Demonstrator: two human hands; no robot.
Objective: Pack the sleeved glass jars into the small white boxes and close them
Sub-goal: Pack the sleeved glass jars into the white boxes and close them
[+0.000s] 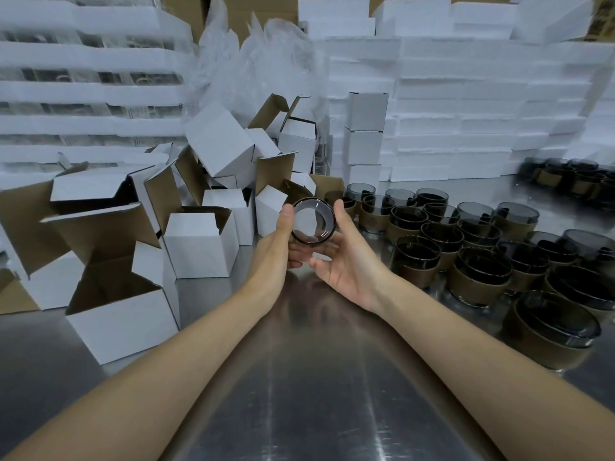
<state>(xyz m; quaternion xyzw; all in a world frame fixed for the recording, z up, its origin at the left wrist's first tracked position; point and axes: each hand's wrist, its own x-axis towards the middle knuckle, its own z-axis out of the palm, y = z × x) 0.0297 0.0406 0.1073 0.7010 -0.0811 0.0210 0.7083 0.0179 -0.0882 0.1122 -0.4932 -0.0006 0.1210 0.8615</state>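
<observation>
A smoked glass jar (312, 221) is held above the middle of the steel table, tipped so its base faces me. My left hand (283, 237) grips its left side with the thumb on the rim. My right hand (342, 257) cradles it from the right and below, thumb up along the rim. Whether this jar wears a sleeve is hidden by the angle. Several jars with brown sleeves (479, 271) stand in rows on the right. A heap of small white boxes (199, 244) with open flaps lies on the left.
An open white box (123, 321) stands nearest at the front left. Three shut white boxes (364, 141) are stacked behind the jars. White foam slabs (466, 104) wall the back and right; bubble wrap (253, 68) rises at the back centre. The steel table (316, 377) stretches toward me.
</observation>
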